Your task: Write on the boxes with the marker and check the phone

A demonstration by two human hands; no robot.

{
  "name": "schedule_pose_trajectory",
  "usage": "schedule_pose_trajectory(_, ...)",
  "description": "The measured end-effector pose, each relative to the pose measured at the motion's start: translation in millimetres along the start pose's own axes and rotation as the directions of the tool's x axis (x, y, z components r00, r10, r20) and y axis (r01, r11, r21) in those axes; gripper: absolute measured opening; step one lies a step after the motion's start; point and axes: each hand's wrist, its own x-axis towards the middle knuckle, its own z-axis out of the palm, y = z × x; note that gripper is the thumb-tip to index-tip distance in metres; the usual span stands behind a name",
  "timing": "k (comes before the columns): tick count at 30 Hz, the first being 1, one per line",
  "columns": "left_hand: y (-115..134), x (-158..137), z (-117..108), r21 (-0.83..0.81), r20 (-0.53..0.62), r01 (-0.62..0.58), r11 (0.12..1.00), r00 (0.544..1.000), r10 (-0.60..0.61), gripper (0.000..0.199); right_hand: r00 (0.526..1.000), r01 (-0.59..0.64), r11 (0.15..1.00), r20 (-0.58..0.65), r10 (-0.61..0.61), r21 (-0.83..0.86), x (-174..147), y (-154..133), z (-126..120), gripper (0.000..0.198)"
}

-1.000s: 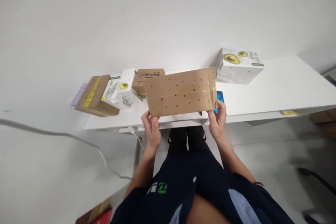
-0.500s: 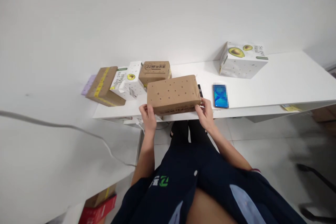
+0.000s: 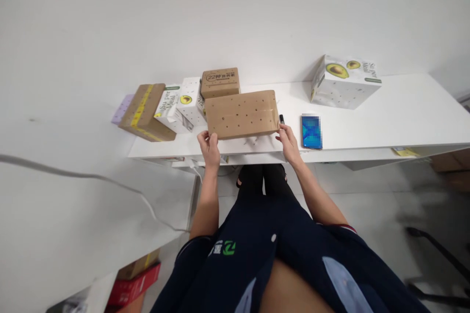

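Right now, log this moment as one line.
left hand: holds brown box, near-left corner | right hand: at its near-right corner | phone: on white desk

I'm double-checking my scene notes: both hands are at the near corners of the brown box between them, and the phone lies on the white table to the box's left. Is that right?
Not quite: the head view shows the phone lying on the white table to the right of the brown box, not its left. The rest of your statement stands.
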Motion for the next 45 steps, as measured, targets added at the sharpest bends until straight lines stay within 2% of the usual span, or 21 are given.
schedule_pose_trajectory(3, 1, -20, -5, -0.092, -0.015, 0.015, 0.996, 1.000, -0.017, 0.051, 0.997, -0.017, 0.999, -0.071, 0.014, -0.035, -7, -11, 5, 0.048)
schedule_pose_trajectory(6, 1, -27, -11, -0.074, -0.003, -0.006, 0.997, 1.000, 0.006, 0.044, 0.989, -0.044, 0.996, -0.142, 0.032, -0.076, -5, -20, 11, 0.044)
schedule_pose_trajectory(8, -1, -31, -18, -0.037, 0.006, -0.021, 0.999, 1.000, 0.022, 0.040, 0.992, -0.044, 0.998, -0.117, 0.039, -0.044, -6, -19, 12, 0.042)
schedule_pose_trajectory(11, -8, -43, -29, 0.039, 0.036, 0.004, 0.999, 0.999, -0.005, 0.036, 0.998, -0.054, 0.998, -0.035, 0.055, 0.010, -16, 0, 8, 0.042)
schedule_pose_trajectory(13, -16, -53, -34, 0.070, 0.033, 0.054, 0.996, 0.998, -0.057, 0.035, 0.994, -0.103, 0.995, -0.029, 0.103, -0.003, -27, 17, 5, 0.043)
schedule_pose_trajectory(17, -28, -65, -33, 0.001, -0.004, 0.146, 0.989, 0.989, -0.146, 0.039, 0.987, -0.152, 0.987, -0.048, 0.155, 0.053, -40, 40, 1, 0.042)
schedule_pose_trajectory(21, -17, -59, -30, -0.170, -0.010, 0.193, 0.966, 0.980, -0.198, 0.043, 0.985, -0.167, 0.985, -0.037, 0.169, 0.052, -38, 31, -7, 0.041)
schedule_pose_trajectory(24, 0, -47, -27, -0.161, -0.015, 0.227, 0.960, 0.972, -0.233, 0.046, 0.981, -0.169, 0.985, -0.096, 0.170, 0.018, -33, 12, -11, 0.040)
schedule_pose_trajectory(27, 13, -39, -20, -0.022, 0.013, 0.169, 0.985, 0.986, -0.169, 0.051, 0.987, -0.087, 0.996, -0.139, 0.084, -0.016, -29, -7, -9, 0.048)
schedule_pose_trajectory(30, 18, -38, -11, 0.107, 0.013, 0.061, 0.992, 0.998, -0.063, 0.054, 0.998, -0.016, 0.999, -0.058, 0.014, -0.031, -24, -17, -8, 0.052)
schedule_pose_trajectory(32, 20, -39, -6, 0.136, 0.010, 0.035, 0.990, 0.999, -0.037, 0.052, 0.999, -0.045, 0.999, -0.006, 0.045, -0.019, -16, -15, -14, 0.051)
schedule_pose_trajectory(34, 20, -41, -4, 0.145, 0.011, 0.030, 0.989, 0.999, -0.032, 0.050, 0.995, -0.101, 0.992, -0.024, 0.100, -0.069, -5, -8, -22, 0.050)
schedule_pose_trajectory(36, 20, -42, -2, 0.141, -0.001, 0.029, 0.990, 1.000, -0.029, 0.051, 0.988, -0.144, 0.957, -0.098, 0.123, -0.253, 8, 2, -29, 0.043)
schedule_pose_trajectory(37, 20, -42, -1, 0.131, -0.013, 0.033, 0.991, 0.999, -0.032, 0.052, 0.983, -0.170, 0.910, -0.135, 0.128, -0.378, 15, 8, -30, 0.038)
schedule_pose_trajectory(40, 20, -43, 1, 0.083, -0.032, 0.061, 0.995, 0.998, -0.058, 0.055, 0.966, -0.256, 0.709, -0.153, 0.207, -0.657, 34, 19, -26, 0.032)
schedule_pose_trajectory(42, 20, -44, 2, 0.055, -0.022, 0.083, 0.995, 0.996, -0.082, 0.055, 0.953, -0.272, 0.633, -0.112, 0.282, -0.724, 42, 22, -19, 0.025)
schedule_pose_trajectory(45, 19, -46, 2, 0.026, -0.014, 0.118, 0.993, 0.993, -0.118, 0.054, 0.938, -0.262, 0.605, -0.050, 0.344, -0.752, 47, 21, -16, 0.014)
